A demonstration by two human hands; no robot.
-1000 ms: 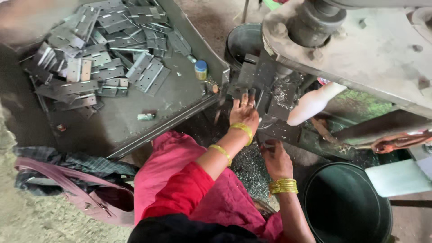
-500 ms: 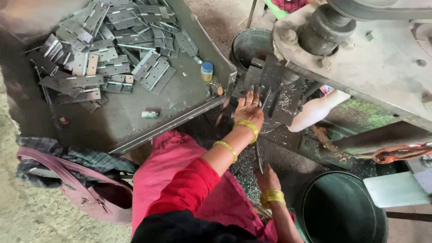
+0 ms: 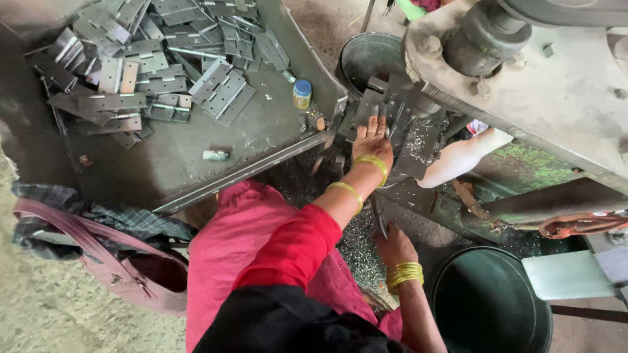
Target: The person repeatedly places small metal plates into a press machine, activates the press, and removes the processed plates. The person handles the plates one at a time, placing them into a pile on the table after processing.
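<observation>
A: At the centre of the view, the left hand [image 3: 373, 140] lies flat, fingers [image 3: 378, 124] extended and together, pressed against the dark die block [image 3: 383, 114] of the press [image 3: 523, 78]. It grips nothing visible; whether a part lies beneath the palm cannot be told.

B: And the right hand [image 3: 394, 245]?

A: Nearer and lower, just right of the pink-clad knee [image 3: 242, 242]. It is closed around the lower end of a thin dark metal rod [image 3: 379, 216], which rises toward the die block. Yellow bangles [image 3: 404, 274] ring that wrist; two more circle the left forearm.

B: What lies beneath the hands?

A: Fine metal chips [image 3: 356, 238], scattered over the ground between knee and machine.

B: Where is the stock of parts?

A: Far left, on a flat grey tray [image 3: 170, 163]. Grey metal hinge plates [image 3: 157, 65] are heaped at its far end. A small bottle with a blue cap [image 3: 302, 93] stands near the tray's right edge, and a small pale cylinder [image 3: 215, 155] lies nearer its near edge, both apart from the heap.

B: And around the machine?

A: One metal bucket [image 3: 369, 59] stands at the far side, just left of the press body. A second dark bucket [image 3: 487, 304] stands at the near right, beside the right wrist. A white padded bar [image 3: 458, 160] projects from the press, right of the left hand.

B: Anything at the near left?

A: A pink bag [image 3: 98, 261] on the ground, with checked cloth [image 3: 98, 216] draped over it.
</observation>
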